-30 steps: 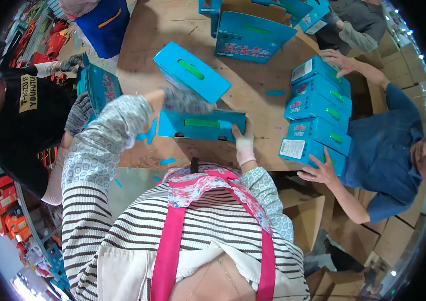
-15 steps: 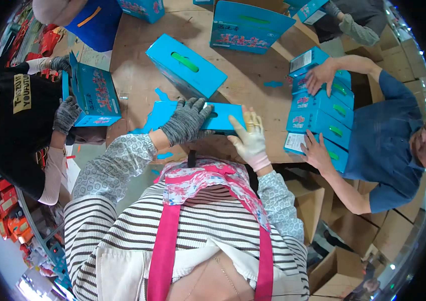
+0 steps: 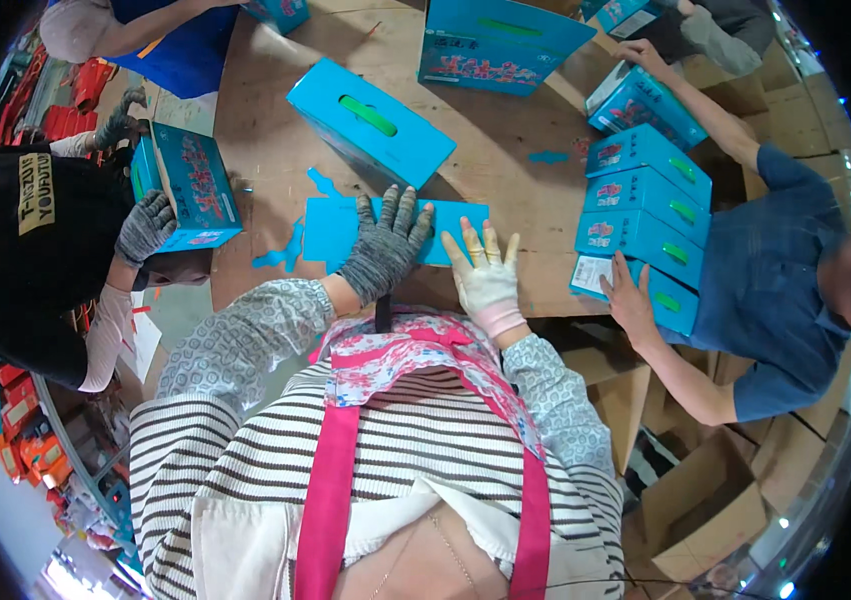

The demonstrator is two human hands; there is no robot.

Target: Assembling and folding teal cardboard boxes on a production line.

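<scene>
A blue carton [image 3: 328,232] lies in front of me near the table's edge, its plain long side facing up. My left hand [image 3: 385,238], in a dark grey knit glove, rests flat across its middle with fingers spread. At the carton's right end, my right hand [image 3: 487,275] lies with fingers stretched apart; its glove is whitish and leaves some fingers partly uncovered. Just beyond my hands stands a closed blue carton [image 3: 400,145] with a green handle [image 3: 368,116] on top. Blue cardboard scraps [image 3: 295,245] lie left of my carton.
To the right, a person in a dark blue shirt [image 3: 775,270] handles a row of blue cartons [image 3: 635,225]. At the left, a person with grey gloves holds an open blue carton [image 3: 207,195]. A large open carton [image 3: 495,50] stands at the back. Brown boxes [image 3: 705,500] sit lower right.
The carton under my hands now lies flat, and my right hand has opened out on its end. The person at right has moved one carton away from the row, toward the back.
</scene>
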